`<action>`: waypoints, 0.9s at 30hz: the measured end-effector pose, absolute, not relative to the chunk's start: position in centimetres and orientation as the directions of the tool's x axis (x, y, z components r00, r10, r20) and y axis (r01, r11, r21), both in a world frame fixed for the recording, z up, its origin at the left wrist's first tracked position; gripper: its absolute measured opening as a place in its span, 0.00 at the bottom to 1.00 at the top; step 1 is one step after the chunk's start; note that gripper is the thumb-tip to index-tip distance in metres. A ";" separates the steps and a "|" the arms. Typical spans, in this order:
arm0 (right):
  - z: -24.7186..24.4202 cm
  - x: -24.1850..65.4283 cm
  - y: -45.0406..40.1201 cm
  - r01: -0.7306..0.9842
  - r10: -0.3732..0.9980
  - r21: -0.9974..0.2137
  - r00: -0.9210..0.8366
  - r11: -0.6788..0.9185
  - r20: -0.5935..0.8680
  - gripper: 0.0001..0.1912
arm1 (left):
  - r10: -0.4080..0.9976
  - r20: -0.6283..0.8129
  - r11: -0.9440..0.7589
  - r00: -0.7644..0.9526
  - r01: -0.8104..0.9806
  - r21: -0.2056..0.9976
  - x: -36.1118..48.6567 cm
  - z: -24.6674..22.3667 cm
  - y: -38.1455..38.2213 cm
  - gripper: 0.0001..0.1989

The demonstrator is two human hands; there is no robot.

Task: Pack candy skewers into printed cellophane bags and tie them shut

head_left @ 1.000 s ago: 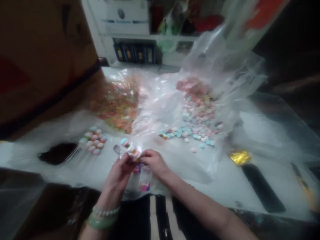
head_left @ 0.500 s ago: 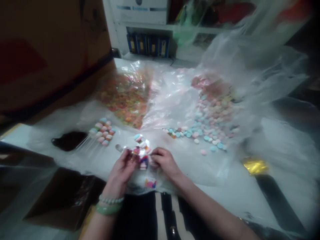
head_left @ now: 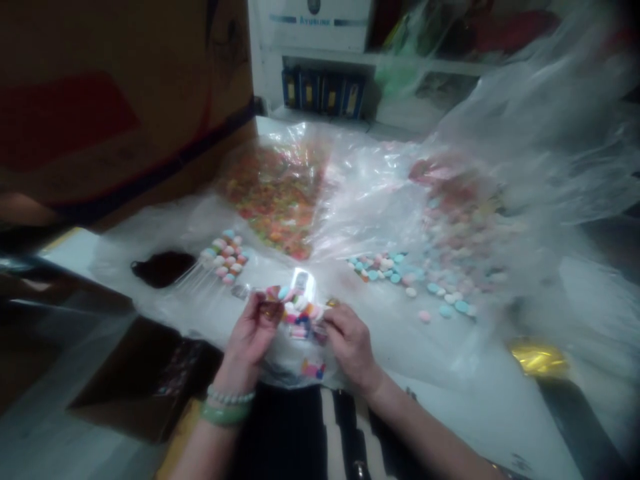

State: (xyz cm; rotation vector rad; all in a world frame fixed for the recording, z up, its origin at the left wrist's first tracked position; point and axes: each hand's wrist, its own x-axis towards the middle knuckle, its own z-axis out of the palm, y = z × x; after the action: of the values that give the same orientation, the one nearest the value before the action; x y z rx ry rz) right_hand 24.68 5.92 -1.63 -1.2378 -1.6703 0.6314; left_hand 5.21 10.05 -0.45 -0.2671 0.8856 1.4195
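Note:
My left hand (head_left: 256, 333), with a beaded bracelet and a green bangle at its wrist, has fingers closed on one side of a shiny, printed candy wrapper (head_left: 299, 331). On the opposite side, my right hand (head_left: 350, 341) pinches the wrapper's other edge. Between them sits a small heap of pastel candies (head_left: 300, 307), white, pink, blue and orange. Blur hides the exact folds of the wrapper. A separate printed wrapper (head_left: 313, 368) lies below, near my body. Beyond my left hand is a neat cluster of candies (head_left: 227, 257).
Loose pastel candies (head_left: 385, 267) spread across the plastic sheet (head_left: 415, 353) to the right. A clear bag of orange and green sweets (head_left: 280, 200) lies behind. A large carton (head_left: 125, 100) stands left; a gold foil piece (head_left: 539, 359) lies right. An open box (head_left: 140, 387) sits lower left.
The whole view has shifted, so everything appears farther right. The candies and wrapper are now drawn more closely between my hands, and both hands keep their grip.

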 end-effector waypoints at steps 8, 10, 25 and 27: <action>-0.6 25.4 5.2 0.746 0.718 -0.351 -0.238 0.566 0.654 0.12 | 0.797 -0.526 0.035 -0.296 -0.847 0.530 5.1 -0.8 10.2 0.12; -0.6 25.5 5.1 0.752 0.748 -0.366 -0.245 0.548 0.616 0.14 | 0.812 -0.496 0.027 -0.306 -0.830 0.557 5.1 -0.9 10.3 0.09; -1.5 26.1 5.9 0.390 0.981 -0.911 -0.186 0.131 0.061 0.10 | 0.894 -0.408 0.203 -0.188 -0.641 0.740 4.7 -2.1 9.4 0.08; -1.6 25.9 6.0 0.383 0.978 -0.921 -0.207 0.078 -0.003 0.10 | 0.891 -0.433 0.260 -0.140 -0.625 0.736 5.0 -1.8 9.3 0.06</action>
State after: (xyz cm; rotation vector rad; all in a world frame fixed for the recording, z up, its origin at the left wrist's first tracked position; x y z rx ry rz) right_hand 25.91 6.02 -1.60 -1.3643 -1.6789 1.1146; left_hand 4.97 9.27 -1.76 0.3232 1.0689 1.3494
